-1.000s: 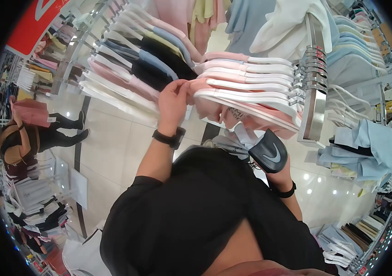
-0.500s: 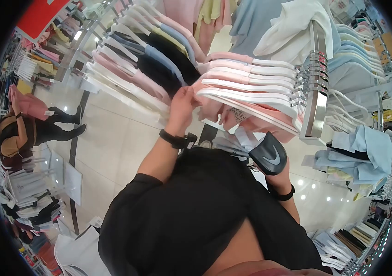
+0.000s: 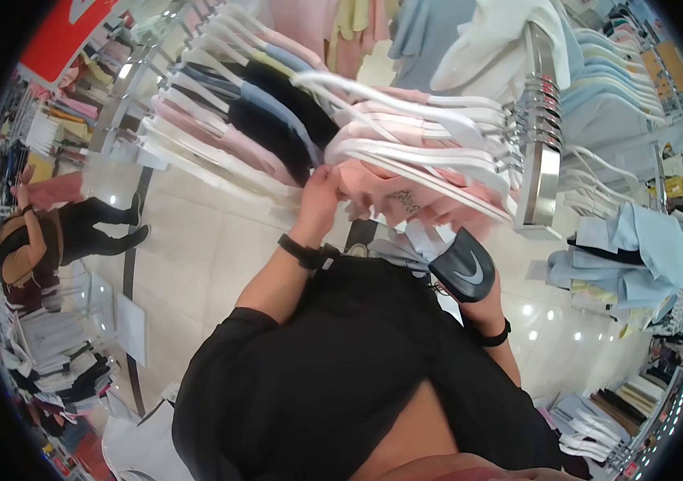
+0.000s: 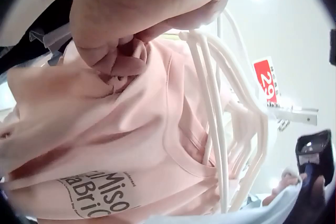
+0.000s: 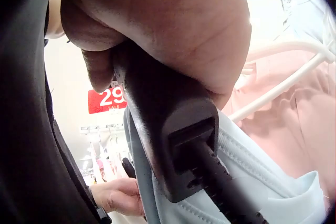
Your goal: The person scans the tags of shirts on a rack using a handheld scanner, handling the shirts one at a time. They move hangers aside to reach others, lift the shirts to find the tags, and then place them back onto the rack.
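Observation:
With the fingers of my left hand [image 3: 320, 204] I pinch the shoulder of a pink T-shirt [image 3: 377, 191] on a white hanger. Dark lettering shows on its chest in the left wrist view, where the bunched cloth [image 4: 123, 77] sits under my fingertips. My right hand [image 3: 485, 311] grips a black handheld barcode scanner [image 3: 463, 268] by its handle, lower right of the shirt. From the handle's end comes a black cord [image 5: 226, 192]. Light blue cloth [image 5: 252, 166] hangs right behind the scanner in the right wrist view.
More pink shirts hang on white hangers from a metal rail [image 3: 540, 168]. Left of them is a row of mixed garments [image 3: 229, 128]. Light blue clothes [image 3: 638, 256] hang at the right. Another person [image 3: 37, 240] stands at far left, holding a pink garment.
My left hand has shifted slightly down and right, drawing the pink shirt's front out. The hangers have fanned apart, one now swung up and left. The right hand and scanner have hardly moved.

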Motion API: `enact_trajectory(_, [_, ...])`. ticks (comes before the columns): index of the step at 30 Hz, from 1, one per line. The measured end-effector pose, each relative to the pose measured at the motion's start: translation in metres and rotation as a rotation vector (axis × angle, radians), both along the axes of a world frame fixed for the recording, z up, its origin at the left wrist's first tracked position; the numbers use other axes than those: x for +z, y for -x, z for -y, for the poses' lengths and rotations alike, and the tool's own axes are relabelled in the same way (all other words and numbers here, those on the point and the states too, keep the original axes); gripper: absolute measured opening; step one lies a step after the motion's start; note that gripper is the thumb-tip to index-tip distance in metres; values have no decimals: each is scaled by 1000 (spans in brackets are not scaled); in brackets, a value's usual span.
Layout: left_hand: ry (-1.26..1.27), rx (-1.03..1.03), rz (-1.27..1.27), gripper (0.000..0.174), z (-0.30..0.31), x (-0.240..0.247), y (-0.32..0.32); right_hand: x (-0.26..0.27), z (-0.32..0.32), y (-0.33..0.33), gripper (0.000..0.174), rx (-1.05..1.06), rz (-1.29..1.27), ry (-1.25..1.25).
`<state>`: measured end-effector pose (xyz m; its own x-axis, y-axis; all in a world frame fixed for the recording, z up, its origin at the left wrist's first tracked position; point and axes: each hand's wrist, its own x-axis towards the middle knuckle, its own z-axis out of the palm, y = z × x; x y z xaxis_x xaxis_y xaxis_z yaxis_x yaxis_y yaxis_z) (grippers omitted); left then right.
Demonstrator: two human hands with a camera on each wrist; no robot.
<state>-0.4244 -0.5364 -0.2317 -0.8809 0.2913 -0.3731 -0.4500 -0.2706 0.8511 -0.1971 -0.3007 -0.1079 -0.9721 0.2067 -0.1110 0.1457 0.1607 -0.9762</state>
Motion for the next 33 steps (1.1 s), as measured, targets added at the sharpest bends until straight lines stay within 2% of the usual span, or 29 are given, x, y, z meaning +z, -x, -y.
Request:
enact_trajectory(2, [183, -151, -192, 16, 7, -22, -2, -8, 1, -1, 63, -3, -10, 42])
enact_trajectory(5, [504, -269, -571, 14, 0, -8, -22, -12, -1, -1, 65, 23, -23, 32])
enact_trajectory(6, [522, -333, -624, 13, -3, 13, -32, -10, -1, 0, 65, 49, -34, 4])
enact_trajectory(9, [514, -497, -736, 13, -9, 30, -52, -12, -7, 3, 67, 136, -64, -53])
enact_trajectory(13, [435, -627, -668, 12, -17, 72, -68, -20, 1, 5, 64, 143, -127, -30])
enact_trajectory(14, [479, -595, -690, 13, -18, 70, -71, -22, 1, 4, 63, 148, -133, -29])
enact_trajectory(17, [266, -522, -476, 14, -22, 68, -76, -21, 3, 4, 61, 173, -120, -29])
enact_trajectory(20, [414, -565, -568, 16, -23, 85, -72, -15, 2, 3, 58, 191, -133, -10])
enact_trajectory(23, [313, -563, -564, 13, -30, 110, -76, -17, 3, 0, 61, 158, -156, 5])
enact_trajectory(26, [308, -714, -567, 6, -26, 120, -80, -20, 5, -3, 63, 148, -148, -22])
enact_trajectory(29, [280, -616, -931, 9, -34, 127, -88, -15, 7, -4, 63, 178, -95, -50])
enact_trajectory(33, [316, -606, -894, 9, -38, 129, -91, -9, 10, -1, 66, 191, -146, -33])
